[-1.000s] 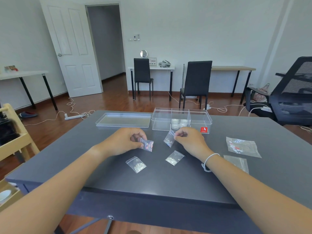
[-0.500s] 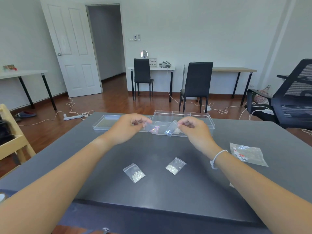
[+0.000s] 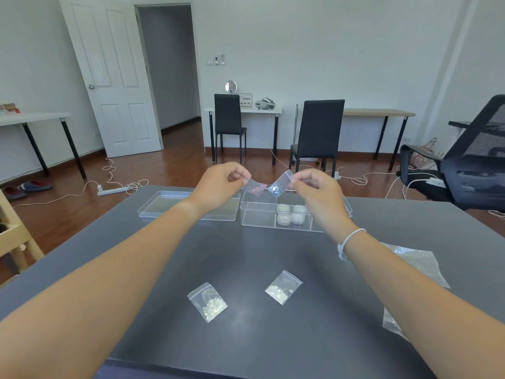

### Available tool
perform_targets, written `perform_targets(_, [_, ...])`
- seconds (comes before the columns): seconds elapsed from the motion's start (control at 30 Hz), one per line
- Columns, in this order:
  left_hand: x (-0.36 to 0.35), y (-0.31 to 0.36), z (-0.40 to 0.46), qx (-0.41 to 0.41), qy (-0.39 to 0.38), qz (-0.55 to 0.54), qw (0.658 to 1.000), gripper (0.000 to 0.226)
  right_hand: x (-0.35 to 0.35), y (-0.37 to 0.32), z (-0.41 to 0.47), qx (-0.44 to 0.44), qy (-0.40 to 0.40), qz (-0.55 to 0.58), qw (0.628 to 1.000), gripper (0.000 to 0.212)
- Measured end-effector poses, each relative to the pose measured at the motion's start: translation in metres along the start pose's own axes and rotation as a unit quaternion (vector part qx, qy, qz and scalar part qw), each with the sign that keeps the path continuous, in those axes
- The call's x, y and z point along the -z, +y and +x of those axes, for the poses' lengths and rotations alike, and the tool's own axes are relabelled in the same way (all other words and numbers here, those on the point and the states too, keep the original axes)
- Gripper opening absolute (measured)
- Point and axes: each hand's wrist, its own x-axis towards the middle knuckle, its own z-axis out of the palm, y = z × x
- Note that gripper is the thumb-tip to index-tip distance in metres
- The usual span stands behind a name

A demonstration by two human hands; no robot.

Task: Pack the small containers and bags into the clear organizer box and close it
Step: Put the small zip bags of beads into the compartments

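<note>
The clear organizer box [image 3: 254, 218] stands open at the far side of the dark table, with small round white containers [image 3: 291, 214] in its middle compartment. Its clear lid [image 3: 153, 207] lies flat to the left. My left hand [image 3: 220, 184] pinches a small zip bag of pink bits [image 3: 257, 188] above the box's left compartment. My right hand [image 3: 314, 188] pinches a small zip bag of blue bits [image 3: 277, 187] beside it. Two small bags of white bits [image 3: 210, 303] [image 3: 282, 288] lie on the table near me.
Two larger clear bags [image 3: 418, 262] [image 3: 390, 322] lie on the table [image 3: 273, 337] at the right, partly behind my right forearm. A black mesh office chair [image 3: 470, 165] stands off the table's right corner. Black chairs and desks line the far wall.
Both hands have lifted their small bags off the table and carried them forward, to just above the open box. The camera has tilted slightly, too.
</note>
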Motion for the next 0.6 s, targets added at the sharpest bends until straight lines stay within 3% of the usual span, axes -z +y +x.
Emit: perform_targets(0.6, [-0.017,-0.007,0.028,0.049,-0.193,0.077,0.977,0.017,-0.006,0.017,0.012,-0.003,0.020,-0.010,1.000,0.023])
